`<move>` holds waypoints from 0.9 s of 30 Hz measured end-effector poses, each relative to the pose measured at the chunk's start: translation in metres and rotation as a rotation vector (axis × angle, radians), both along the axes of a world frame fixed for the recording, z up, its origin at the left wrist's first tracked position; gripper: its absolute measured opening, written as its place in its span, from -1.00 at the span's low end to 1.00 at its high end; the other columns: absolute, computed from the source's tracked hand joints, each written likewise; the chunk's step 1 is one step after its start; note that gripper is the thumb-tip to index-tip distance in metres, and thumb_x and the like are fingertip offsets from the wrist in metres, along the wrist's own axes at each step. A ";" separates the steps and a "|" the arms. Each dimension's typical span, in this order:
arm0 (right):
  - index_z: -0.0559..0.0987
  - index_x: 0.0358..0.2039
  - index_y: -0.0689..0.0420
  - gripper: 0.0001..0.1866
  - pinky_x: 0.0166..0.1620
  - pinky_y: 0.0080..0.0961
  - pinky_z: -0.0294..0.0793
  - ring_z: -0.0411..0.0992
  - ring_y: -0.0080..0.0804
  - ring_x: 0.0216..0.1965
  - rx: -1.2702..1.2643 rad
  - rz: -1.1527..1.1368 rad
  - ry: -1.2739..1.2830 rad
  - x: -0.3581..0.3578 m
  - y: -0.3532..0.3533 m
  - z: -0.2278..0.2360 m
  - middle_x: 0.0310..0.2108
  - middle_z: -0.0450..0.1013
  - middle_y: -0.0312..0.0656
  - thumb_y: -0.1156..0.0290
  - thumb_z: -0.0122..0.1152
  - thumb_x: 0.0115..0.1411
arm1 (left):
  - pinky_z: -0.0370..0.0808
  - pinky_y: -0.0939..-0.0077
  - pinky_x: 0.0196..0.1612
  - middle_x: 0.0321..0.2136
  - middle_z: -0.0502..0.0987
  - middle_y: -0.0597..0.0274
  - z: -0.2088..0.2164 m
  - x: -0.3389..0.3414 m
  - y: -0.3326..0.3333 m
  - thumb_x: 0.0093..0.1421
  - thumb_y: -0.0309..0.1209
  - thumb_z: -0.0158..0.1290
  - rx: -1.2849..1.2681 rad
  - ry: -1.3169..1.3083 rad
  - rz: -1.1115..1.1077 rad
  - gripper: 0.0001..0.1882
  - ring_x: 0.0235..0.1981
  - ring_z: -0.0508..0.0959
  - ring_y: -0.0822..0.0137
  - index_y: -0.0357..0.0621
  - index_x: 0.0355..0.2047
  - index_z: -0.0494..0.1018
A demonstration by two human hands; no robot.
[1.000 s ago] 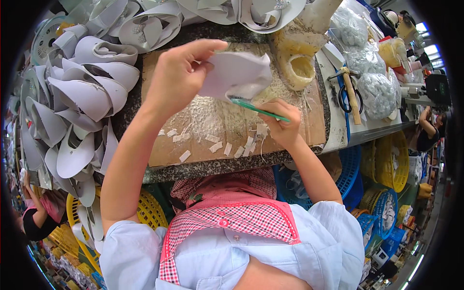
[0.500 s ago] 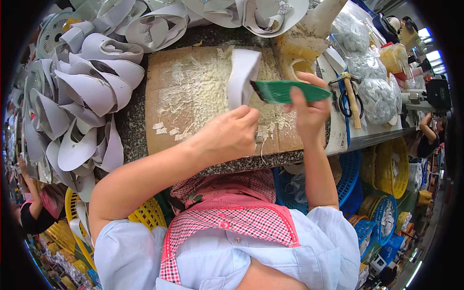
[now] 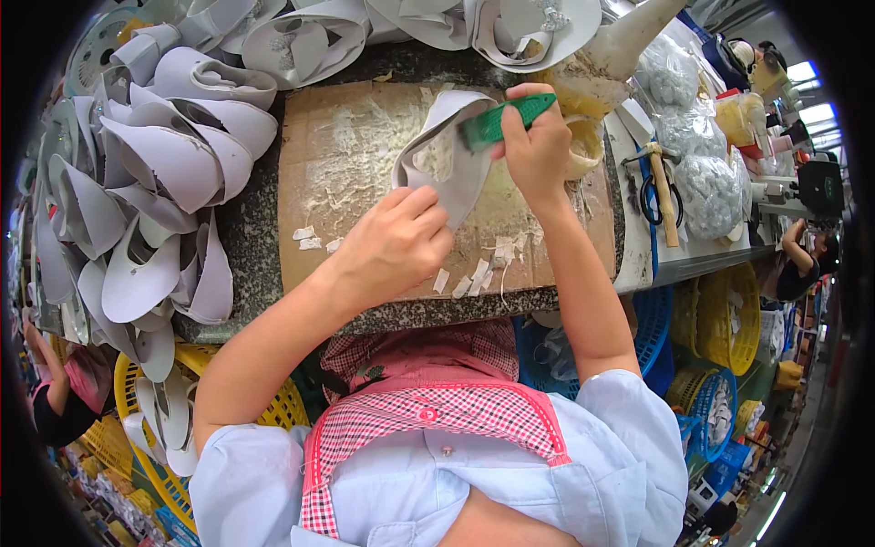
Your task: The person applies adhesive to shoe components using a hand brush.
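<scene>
My left hand [image 3: 401, 239] is closed on the near edge of a white shoe upper [image 3: 467, 178], holding it over a glue-crusted sheet of cardboard [image 3: 335, 173]. The upper curves into an open loop, its outer face turned toward the right. In my right hand [image 3: 540, 155] is a flat green brush [image 3: 488, 124], gripped by the handle. Its bristle end lies against the upper's right side and is smeared by motion. Small white scraps [image 3: 492, 260] lie on the cardboard's near edge.
White shoe uppers [image 3: 164, 173] are heaped at the left, with more along the back. A glue-caked pot [image 3: 583, 146] stands right of the cardboard. Beyond it are a wooden-handled hammer [image 3: 663, 196], black-handled scissors [image 3: 645, 193] and clear bags [image 3: 706, 191]. Yellow [image 3: 290, 401] and blue baskets sit below.
The upper has been turned and opened toward the right. My right hand has moved up and left, bringing the brush onto it. My left hand has shifted slightly left.
</scene>
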State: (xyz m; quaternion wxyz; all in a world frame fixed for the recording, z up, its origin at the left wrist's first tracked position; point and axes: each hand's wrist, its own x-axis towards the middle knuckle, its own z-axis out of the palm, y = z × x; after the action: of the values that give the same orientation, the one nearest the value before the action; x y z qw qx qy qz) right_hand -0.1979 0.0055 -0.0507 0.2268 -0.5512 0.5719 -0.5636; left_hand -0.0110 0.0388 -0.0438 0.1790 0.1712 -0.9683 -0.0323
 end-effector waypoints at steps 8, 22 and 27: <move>0.36 -0.29 0.23 -0.85 -0.70 -0.77 0.31 0.33 -0.63 -0.71 0.064 0.273 -0.291 -0.001 0.034 0.004 -0.48 0.39 -0.20 0.58 -0.06 0.07 | 0.37 0.46 -0.20 -0.35 0.38 0.12 -0.035 0.025 0.014 -0.22 -0.56 -0.05 0.107 0.235 0.268 -0.67 -0.25 0.38 0.21 -0.31 -0.33 0.36; 0.53 -0.33 0.11 -0.67 -0.43 -0.57 0.42 0.45 -0.35 -0.45 -0.379 0.692 0.463 0.022 0.015 -0.029 -0.45 0.46 -0.18 0.64 0.14 -0.21 | 0.44 0.49 -0.40 -0.44 0.44 0.19 -0.064 0.034 0.015 -0.30 -0.56 0.02 0.066 0.401 0.274 -0.73 -0.42 0.46 0.25 -0.26 -0.46 0.43; 0.55 -0.42 0.12 -0.78 -0.48 -0.56 0.39 0.44 -0.34 -0.50 -0.251 0.614 0.492 0.012 -0.002 -0.006 -0.51 0.44 -0.18 0.59 0.14 -0.17 | 0.45 0.50 -0.44 -0.47 0.42 0.17 -0.062 0.034 0.017 -0.34 -0.57 0.04 -0.024 0.423 0.233 -0.70 -0.45 0.46 0.24 -0.31 -0.46 0.43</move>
State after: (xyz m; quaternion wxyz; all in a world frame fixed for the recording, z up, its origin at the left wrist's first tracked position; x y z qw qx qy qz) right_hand -0.1862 0.0034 -0.0568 0.1720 -0.8378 0.3451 -0.3865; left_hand 0.0235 0.0558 -0.1058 0.3825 0.2691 -0.8832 -0.0349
